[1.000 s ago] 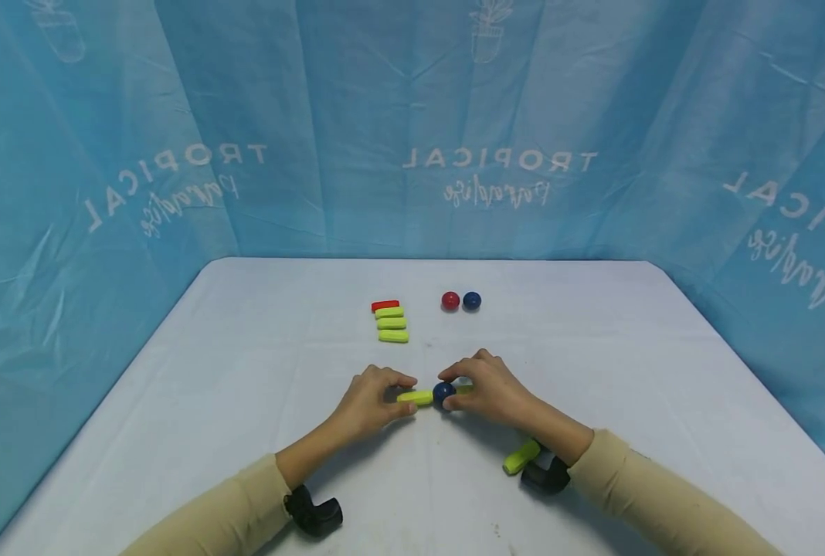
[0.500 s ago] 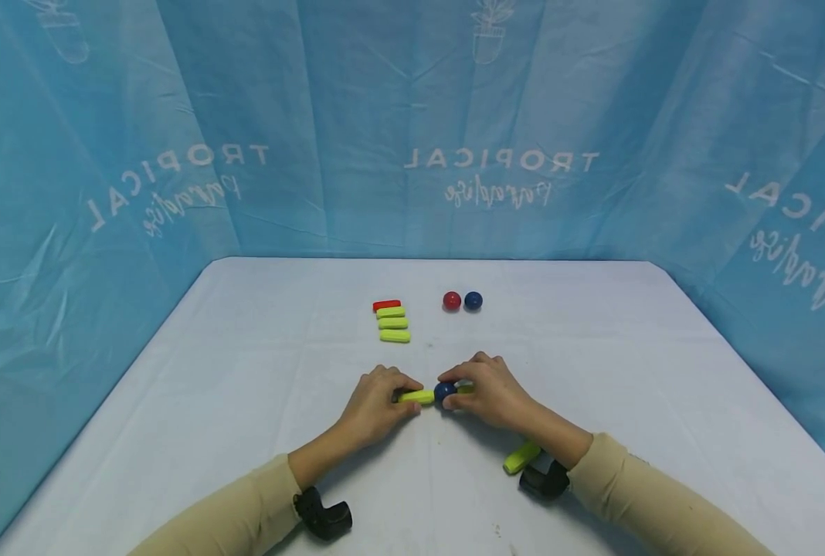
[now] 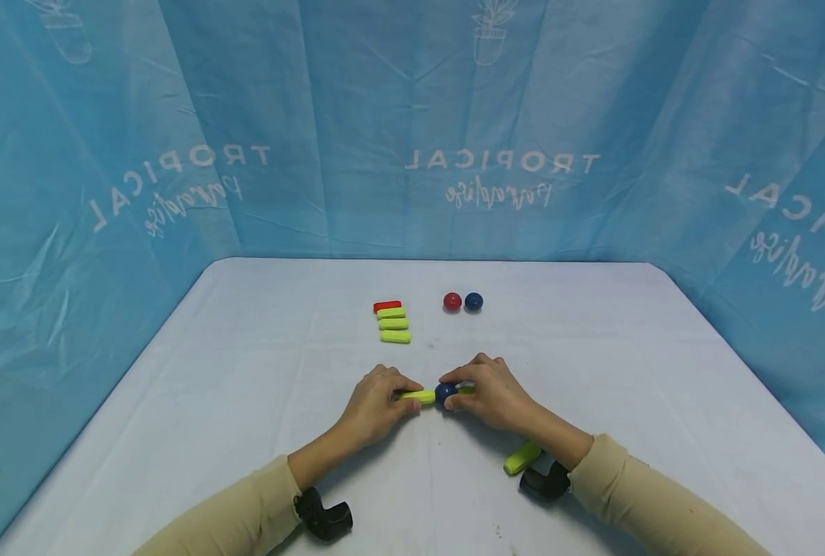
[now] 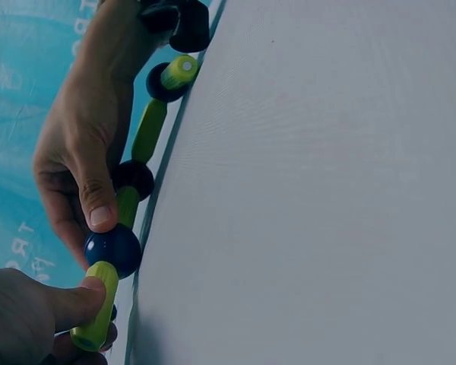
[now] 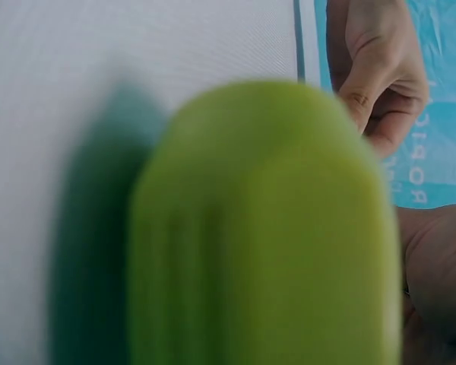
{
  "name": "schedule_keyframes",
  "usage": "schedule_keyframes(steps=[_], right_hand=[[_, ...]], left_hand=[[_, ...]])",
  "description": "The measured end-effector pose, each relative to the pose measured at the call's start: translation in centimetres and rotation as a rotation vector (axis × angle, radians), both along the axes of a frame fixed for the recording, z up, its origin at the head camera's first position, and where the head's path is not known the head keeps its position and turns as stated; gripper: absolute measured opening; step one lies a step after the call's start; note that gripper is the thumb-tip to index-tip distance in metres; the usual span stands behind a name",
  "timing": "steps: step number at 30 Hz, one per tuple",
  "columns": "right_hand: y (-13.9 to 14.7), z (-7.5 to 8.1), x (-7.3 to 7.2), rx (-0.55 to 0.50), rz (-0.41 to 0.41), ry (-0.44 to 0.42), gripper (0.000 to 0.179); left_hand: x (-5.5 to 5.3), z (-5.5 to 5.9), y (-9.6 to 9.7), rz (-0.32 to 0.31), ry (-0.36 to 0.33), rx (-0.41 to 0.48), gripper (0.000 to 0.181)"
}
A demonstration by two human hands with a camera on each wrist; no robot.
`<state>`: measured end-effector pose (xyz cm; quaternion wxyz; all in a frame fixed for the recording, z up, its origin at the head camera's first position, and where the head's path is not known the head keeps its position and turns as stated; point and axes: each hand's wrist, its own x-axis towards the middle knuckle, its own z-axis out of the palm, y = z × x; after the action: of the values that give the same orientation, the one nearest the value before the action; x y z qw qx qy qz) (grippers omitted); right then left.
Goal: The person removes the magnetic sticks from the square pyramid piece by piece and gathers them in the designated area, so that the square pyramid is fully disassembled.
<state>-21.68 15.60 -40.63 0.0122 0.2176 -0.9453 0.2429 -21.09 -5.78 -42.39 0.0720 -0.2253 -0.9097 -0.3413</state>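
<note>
Between thumb and fingers, my left hand (image 3: 378, 405) pinches a yellow-green rod (image 3: 419, 397) that meets a glossy blue ball (image 3: 445, 394). My right hand (image 3: 492, 392) grips the ball from the right, thumb near its lower edge and forefinger above. In the left wrist view the held rod (image 4: 96, 308) touches the blue ball (image 4: 112, 249), and more rods and dark balls (image 4: 133, 179) run on as a chain beneath the right forearm. A large blurred green rod end (image 5: 266, 228) fills the right wrist view and partly hides the hands.
Beyond the hands lie a red rod (image 3: 388, 306) and several yellow-green rods (image 3: 395, 337) in a stack-like row. A red ball (image 3: 452, 301) and a blue ball (image 3: 473, 301) sit to their right. A white cloth covers the table (image 3: 246, 347); a blue curtain (image 3: 357, 116) surrounds it.
My left hand has moved slightly right and its fingers have closed in along the rod. The right hand and the blue ball have stayed almost still.
</note>
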Motion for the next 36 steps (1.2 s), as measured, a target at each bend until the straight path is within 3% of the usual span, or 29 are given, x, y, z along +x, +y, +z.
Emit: schedule_keyframes(steps=[3, 7, 14, 19, 23, 29, 36], right_hand=[[0.1, 0.0, 0.0, 0.008, -0.016, -0.015, 0.033], [0.6, 0.0, 0.0, 0.012, -0.038, -0.025, 0.033], [0.8, 0.0, -0.2, -0.01, -0.017, -0.036, 0.034], [0.7, -0.1, -0.2, -0.017, -0.019, -0.038, 0.034], [0.6, -0.2, -0.1, -0.015, -0.019, -0.046, 0.034], [0.4, 0.0, -0.2, -0.024, -0.03, -0.036, 0.034], [0.0, -0.1, -0.2, -0.023, -0.035, -0.033, 0.037]], left_hand=[[-0.2, 0.1, -0.5, 0.023, 0.001, -0.003, 0.019], [-1.3, 0.2, -1.8, 0.087, -0.009, 0.049, 0.019], [-4.2, 0.3, -2.8, 0.114, -0.025, 0.082, 0.024], [-6.6, -0.6, -3.1, 0.109, -0.051, 0.116, 0.023], [-7.9, -1.2, -3.6, 0.121, -0.089, 0.129, 0.022], [-8.9, -1.2, -3.9, 0.134, -0.093, 0.113, 0.022], [-9.1, -1.3, -3.6, 0.158, -0.108, 0.068, 0.021]])
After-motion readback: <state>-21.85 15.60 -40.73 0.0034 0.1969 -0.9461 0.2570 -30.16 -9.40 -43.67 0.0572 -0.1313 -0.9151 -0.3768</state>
